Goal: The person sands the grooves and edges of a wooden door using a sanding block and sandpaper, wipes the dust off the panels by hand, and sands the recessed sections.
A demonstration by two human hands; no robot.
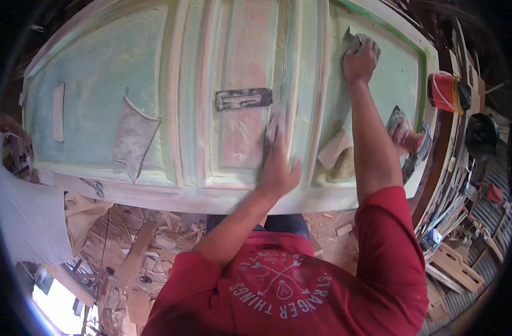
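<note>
A grey sheet (135, 134) lies on my door (93, 67). A dark block (230, 101) sits near my spread-out left hand (278, 171), maybe for easy reach. My right hand (362, 60) grips a grey scrap (349, 40) on the door, maybe to press it flat.

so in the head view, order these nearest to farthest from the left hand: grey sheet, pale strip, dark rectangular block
1. Dark rectangular block: ahead of the left hand, slightly left.
2. Grey sheet: farther left, past the block.
3. Pale strip: far left, beyond the sheet.
</note>
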